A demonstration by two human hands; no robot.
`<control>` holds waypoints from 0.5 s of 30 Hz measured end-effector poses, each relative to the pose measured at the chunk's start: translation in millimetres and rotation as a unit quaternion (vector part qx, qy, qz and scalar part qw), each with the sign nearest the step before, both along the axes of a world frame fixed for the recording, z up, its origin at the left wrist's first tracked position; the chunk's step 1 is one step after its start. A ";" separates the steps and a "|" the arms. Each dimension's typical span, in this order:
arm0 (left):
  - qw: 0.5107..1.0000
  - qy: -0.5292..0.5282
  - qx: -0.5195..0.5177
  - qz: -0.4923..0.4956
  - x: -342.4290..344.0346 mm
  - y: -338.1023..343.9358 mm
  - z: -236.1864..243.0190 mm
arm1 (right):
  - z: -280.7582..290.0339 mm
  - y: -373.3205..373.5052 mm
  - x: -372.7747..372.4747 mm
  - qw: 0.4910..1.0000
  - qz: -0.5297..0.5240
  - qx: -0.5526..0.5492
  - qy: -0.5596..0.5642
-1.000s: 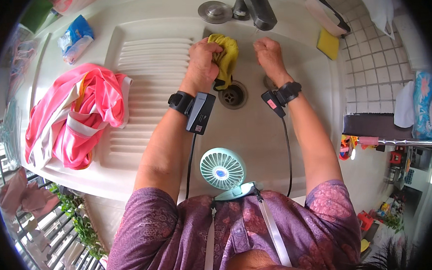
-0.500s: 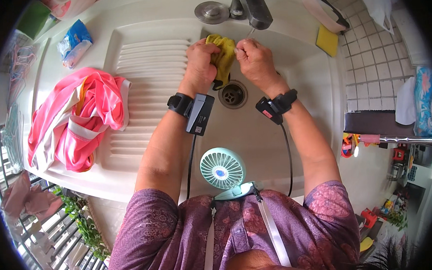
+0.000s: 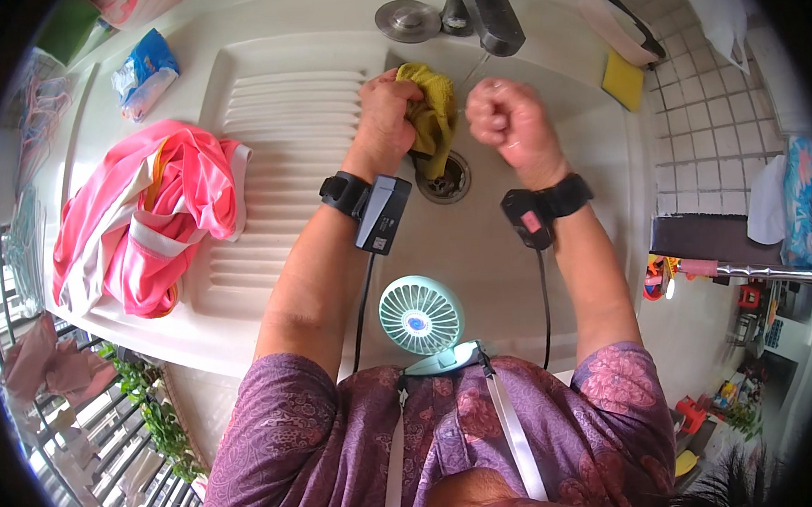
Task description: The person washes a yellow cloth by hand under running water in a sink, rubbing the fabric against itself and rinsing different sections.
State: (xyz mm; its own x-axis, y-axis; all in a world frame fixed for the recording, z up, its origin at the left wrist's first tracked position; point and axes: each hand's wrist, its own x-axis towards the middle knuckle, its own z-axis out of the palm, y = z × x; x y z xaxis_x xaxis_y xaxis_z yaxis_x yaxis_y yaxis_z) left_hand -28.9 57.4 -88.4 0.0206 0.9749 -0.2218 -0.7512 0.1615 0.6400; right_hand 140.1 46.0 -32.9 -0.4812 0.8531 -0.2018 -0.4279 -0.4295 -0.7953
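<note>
My left hand (image 3: 386,115) is closed on the upper left edge of a mustard-yellow cloth (image 3: 430,114), which hangs crumpled over the sink basin (image 3: 489,267). The cloth's lower end partly covers the round metal drain (image 3: 445,178). To the right of the cloth and apart from it, my right hand (image 3: 514,124) is curled into a wet-looking fist, and nothing shows in it. Above both hands is the dark tap (image 3: 490,20), with a thin stream of water (image 3: 479,68) below its spout.
On the ribbed drainboard's (image 3: 281,141) left lies a pink and white garment (image 3: 152,221). Behind it stands a blue and white packet (image 3: 146,74). A round metal stopper (image 3: 408,20) sits beside the tap. At the right rim are a yellow sponge (image 3: 623,80) and a pale brush-like thing (image 3: 616,24).
My right hand has moved right and nearer, away from the yellow cloth, and has turned into a fist. The cloth in my left hand hangs looser and lower over the drain.
</note>
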 end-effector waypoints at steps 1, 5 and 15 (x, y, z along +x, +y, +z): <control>1.000 -0.012 -0.012 0.006 0.1 0.2 0.9 | 5.3 1.9 1.5 0.999 -0.028 0.026 -0.005; 0.999 -0.030 0.003 -0.027 -0.1 -3.9 5.3 | 10.0 12.1 10.4 0.976 -0.067 0.146 -0.150; 0.998 -0.037 0.015 -0.038 -0.6 -1.0 0.6 | -39.5 10.9 -5.0 0.884 -0.105 0.297 -0.346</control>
State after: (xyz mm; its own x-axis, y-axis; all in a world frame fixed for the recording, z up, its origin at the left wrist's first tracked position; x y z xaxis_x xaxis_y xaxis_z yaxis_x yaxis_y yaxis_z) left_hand -29.5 56.4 -87.8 0.1104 0.9760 -0.1879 -0.7823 0.2019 0.5892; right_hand 135.1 56.9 -72.4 -0.2370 0.9632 0.1269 0.2282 0.1822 -0.9564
